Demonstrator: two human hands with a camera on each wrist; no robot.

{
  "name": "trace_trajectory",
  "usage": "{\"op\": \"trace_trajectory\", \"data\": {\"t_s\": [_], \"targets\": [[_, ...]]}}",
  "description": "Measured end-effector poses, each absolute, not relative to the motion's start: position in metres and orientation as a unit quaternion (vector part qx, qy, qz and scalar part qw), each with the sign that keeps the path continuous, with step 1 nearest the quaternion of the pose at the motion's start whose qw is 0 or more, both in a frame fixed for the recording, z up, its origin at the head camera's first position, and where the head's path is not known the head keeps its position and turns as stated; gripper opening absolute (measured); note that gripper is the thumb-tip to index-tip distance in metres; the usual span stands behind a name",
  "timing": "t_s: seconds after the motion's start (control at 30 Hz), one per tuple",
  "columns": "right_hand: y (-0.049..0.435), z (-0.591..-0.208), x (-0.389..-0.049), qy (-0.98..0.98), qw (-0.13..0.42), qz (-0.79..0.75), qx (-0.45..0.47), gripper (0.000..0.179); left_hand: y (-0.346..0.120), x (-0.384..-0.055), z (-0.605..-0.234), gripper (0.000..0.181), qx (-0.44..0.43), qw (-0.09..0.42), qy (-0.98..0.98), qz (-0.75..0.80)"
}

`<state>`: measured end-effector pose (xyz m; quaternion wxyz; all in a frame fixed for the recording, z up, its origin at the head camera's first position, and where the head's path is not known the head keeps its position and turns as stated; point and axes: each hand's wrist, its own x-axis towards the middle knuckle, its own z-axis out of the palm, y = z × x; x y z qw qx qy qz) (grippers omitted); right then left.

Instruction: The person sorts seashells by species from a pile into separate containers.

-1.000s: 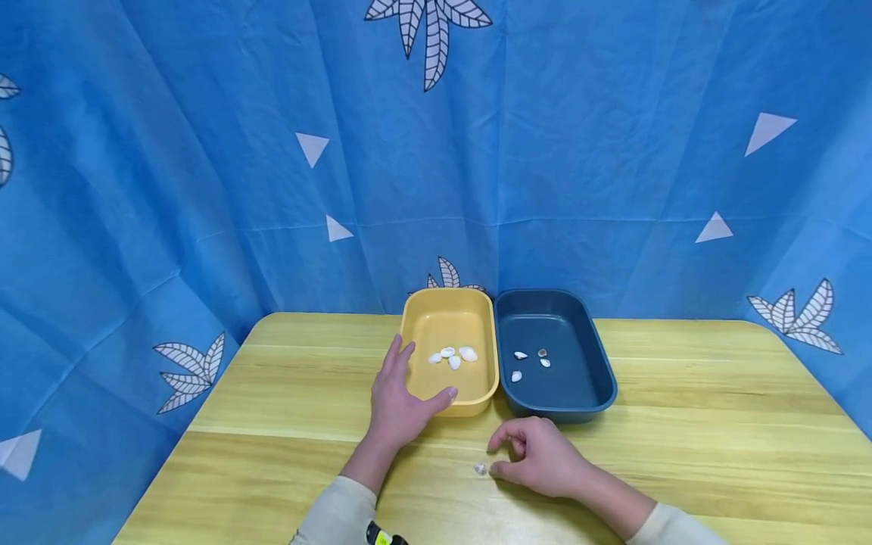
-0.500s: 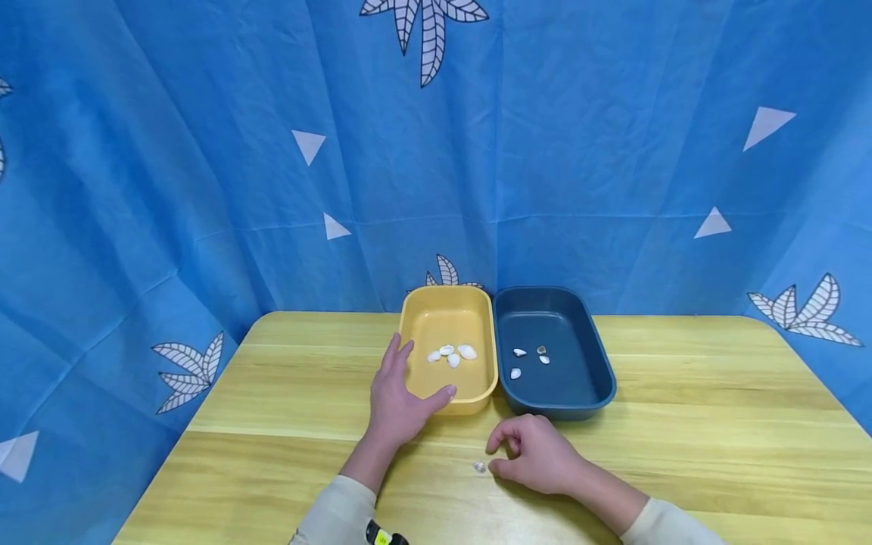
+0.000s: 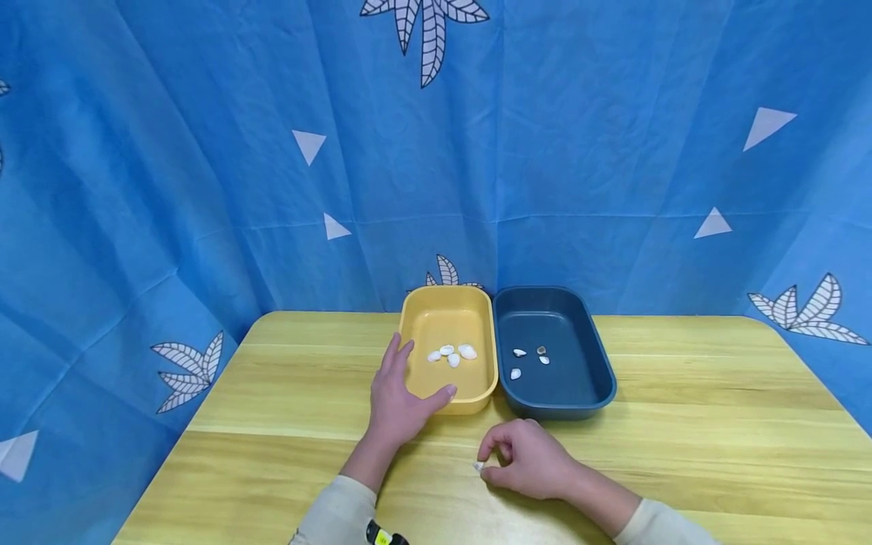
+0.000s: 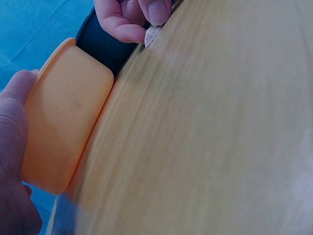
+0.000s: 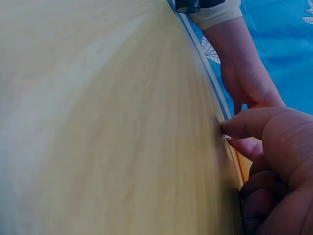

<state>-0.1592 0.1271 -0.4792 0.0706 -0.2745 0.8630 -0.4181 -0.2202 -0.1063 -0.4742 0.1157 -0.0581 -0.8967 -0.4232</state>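
Observation:
My right hand (image 3: 530,459) pinches a small pale seashell (image 3: 478,466) between thumb and index finger, low over the table in front of the trays. In the left wrist view the seashell (image 4: 152,35) shows a pointed end and fine greyish markings. My left hand (image 3: 397,405) rests spread at the near left corner of the yellow tray (image 3: 484,397), thumb at the front rim and fingers along the left side. Several white seashells (image 3: 453,361) lie in that tray. The right wrist view shows both hands, with the seashell mostly hidden by the right fingers.
A dark blue tray (image 3: 586,393) stands against the yellow one on its right, with several smaller shells (image 3: 515,373) inside. Both sit near the far edge of the wooden table (image 3: 272,454). Behind hangs a blue curtain (image 3: 579,151) with leaf prints.
My right hand has moved slightly left and its thumb and index finger have closed on the seashell, which lay on the table before. My left hand has stayed at the yellow tray.

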Motion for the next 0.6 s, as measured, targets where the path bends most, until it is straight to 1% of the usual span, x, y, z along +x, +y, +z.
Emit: {"op": "trace_trajectory", "data": {"t_s": [0.23,0.47,0.6], "targets": [[0.1258,-0.4812,-0.1595,0.862,0.073,-0.415,-0.282,0.013,-0.1059,-0.2197,-0.4743,0.100,-0.057,0.118,-0.896,-0.424],[0.1276,-0.4798,-0.1584,0.876,0.069,-0.392,-0.272,0.017,-0.1056,-0.2193,-0.4735,0.100,-0.057,0.117,-0.897,-0.423],[0.1292,-0.4784,-0.1600,0.864,0.081,-0.405,-0.288,0.016,-0.1056,-0.2191,-0.4731,0.100,-0.055,0.114,-0.896,-0.425]]}}
